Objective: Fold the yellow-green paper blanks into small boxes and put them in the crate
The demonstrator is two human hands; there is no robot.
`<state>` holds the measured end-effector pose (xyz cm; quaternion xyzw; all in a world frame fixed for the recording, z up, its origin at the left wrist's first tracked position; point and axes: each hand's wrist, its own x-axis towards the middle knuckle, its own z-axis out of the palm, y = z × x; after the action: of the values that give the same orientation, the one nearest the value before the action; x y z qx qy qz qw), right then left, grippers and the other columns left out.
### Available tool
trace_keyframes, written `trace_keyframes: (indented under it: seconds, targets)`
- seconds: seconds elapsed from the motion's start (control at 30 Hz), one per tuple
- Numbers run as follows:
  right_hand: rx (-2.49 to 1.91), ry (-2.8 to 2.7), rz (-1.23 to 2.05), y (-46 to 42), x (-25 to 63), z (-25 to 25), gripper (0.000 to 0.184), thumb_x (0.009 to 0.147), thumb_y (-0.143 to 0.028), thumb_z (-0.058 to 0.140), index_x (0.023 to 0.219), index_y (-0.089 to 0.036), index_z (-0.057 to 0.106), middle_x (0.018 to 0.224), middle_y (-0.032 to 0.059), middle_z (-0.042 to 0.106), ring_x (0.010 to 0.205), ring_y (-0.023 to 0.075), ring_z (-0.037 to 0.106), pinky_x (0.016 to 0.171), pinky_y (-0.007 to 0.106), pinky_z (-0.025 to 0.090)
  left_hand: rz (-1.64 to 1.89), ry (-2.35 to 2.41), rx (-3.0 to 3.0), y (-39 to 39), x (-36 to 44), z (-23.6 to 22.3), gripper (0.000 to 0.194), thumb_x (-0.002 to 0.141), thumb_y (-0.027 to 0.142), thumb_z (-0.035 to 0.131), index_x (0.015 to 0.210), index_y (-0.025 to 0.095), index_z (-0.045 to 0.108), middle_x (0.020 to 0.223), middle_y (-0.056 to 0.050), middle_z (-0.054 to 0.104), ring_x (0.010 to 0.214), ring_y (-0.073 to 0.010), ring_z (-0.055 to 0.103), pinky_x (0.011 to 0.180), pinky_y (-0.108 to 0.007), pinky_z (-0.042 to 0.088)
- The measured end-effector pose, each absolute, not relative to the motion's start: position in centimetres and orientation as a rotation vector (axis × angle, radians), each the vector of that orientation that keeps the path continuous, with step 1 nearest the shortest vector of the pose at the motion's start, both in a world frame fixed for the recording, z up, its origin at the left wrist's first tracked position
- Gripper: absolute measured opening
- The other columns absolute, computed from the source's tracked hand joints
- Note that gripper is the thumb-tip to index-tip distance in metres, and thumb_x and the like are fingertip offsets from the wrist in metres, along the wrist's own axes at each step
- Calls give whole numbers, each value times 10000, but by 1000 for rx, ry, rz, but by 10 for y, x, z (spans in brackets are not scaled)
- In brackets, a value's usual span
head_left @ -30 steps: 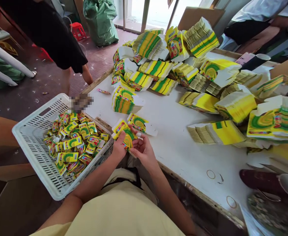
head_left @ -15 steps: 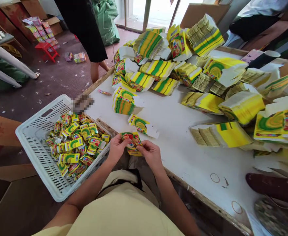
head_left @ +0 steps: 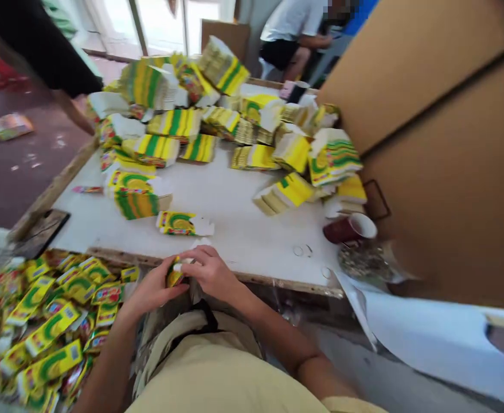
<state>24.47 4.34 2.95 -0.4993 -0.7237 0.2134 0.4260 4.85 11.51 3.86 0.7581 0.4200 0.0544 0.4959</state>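
A small yellow printed carton [head_left: 174,276] is between my hands at the table's front edge, mostly covered by fingers. My left hand [head_left: 153,289] wraps round its left side, thumb below and fingers above. From the right, my right hand [head_left: 212,274] reaches over, its fingers closed at the carton's white upper end. Just beyond them a single flattened carton [head_left: 178,223] lies on the white table, white flaps pointing right. Behind it stands a stack of flat cartons [head_left: 135,195].
Many bundled carton stacks [head_left: 174,123] cover the table's far side. A basket of formed cartons [head_left: 54,327] is at lower left, beside a dark phone-like slab [head_left: 40,232]. At right are a maroon mug [head_left: 342,230] and large cardboard [head_left: 441,172]. A person [head_left: 290,34] sits beyond the table.
The view has swung right and shifted. The carton, earlier flat and facing me between both hands, is now turned and more enclosed; my right hand has moved over its top.
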Motion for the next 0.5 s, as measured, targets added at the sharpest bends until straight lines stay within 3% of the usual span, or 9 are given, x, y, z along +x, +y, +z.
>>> trace_keyframes:
  seconds: [0.07,0.13,0.27,0.37,0.5]
  targets:
    - [-1370,-1603,360,42,265,24,206,912,-233,592,1109,-279,631,1250,83,633,1159,235,545,1012,445,434,186,1109,1811,119,55,23,728,683,501,714,1297,182,490,1213,-110,656,1126,-320,609,994,-434,454]
    - [-1524,-1269,192,33,304,14,255,896,-281,617,1147,-259,578,1201,101,635,1125,231,568,986,434,461,290,1194,1738,123,58,13,770,640,535,733,1269,163,489,1140,-108,671,1081,-311,621,960,-419,474]
    - [-1714,-367,-53,-9,409,-13,405,790,-388,662,1108,-220,477,1082,83,639,824,175,628,815,370,537,408,1225,1594,130,59,7,722,573,563,766,1137,168,547,934,-63,689,904,-265,651,854,-379,511]
    - [-1733,-126,-173,-45,474,-28,546,794,-416,603,1223,-198,345,1114,121,603,747,153,609,756,364,535,434,1205,1550,131,62,6,669,564,562,775,1070,187,549,894,-46,679,812,-232,637,793,-358,515]
    - [-1749,-39,-146,-72,513,-38,598,724,-416,675,1187,-209,359,902,55,652,622,149,592,632,324,522,520,1223,1535,126,68,6,629,575,576,763,1038,205,554,887,-31,667,800,-218,611,805,-356,496]
